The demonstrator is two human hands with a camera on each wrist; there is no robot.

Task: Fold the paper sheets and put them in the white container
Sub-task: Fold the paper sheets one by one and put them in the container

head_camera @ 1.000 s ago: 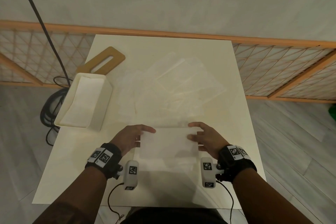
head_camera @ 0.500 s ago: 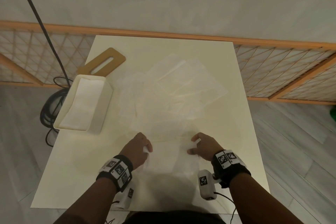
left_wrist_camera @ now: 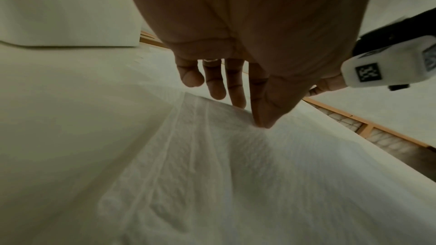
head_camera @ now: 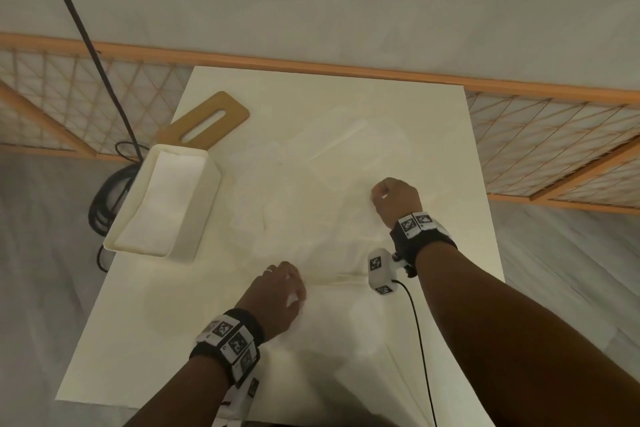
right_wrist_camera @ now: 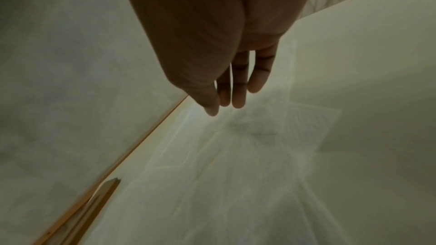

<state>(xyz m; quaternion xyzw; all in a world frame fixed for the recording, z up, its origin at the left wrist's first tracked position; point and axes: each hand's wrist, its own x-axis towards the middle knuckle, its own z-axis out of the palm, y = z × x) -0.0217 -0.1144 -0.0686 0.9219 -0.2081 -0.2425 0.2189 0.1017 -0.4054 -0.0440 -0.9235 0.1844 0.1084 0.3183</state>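
Near the table's front middle, my left hand (head_camera: 291,291) pinches the folded paper sheet (head_camera: 332,302) between thumb and index finger. In the left wrist view the paper sheet (left_wrist_camera: 235,174) rises in a ridge to my left hand's (left_wrist_camera: 250,116) fingertips. My right hand (head_camera: 381,192) hovers over the pile of loose paper sheets (head_camera: 329,166) at mid-table. It holds nothing. From the right wrist, my right hand (right_wrist_camera: 226,105) shows straight fingers just above the sheets (right_wrist_camera: 259,156). The white container (head_camera: 197,218) stands at the left edge with folded paper inside.
A wooden board with a slot (head_camera: 207,125) lies behind the container. The white table (head_camera: 156,340) is bare at its front left. An orange lattice fence (head_camera: 554,149) runs behind and to the right. Black cables (head_camera: 104,204) lie coiled on the floor at the left.
My right hand let go of the folded sheet and moved forward and right, over the pile. My left hand stayed near the front, still holding the sheet.
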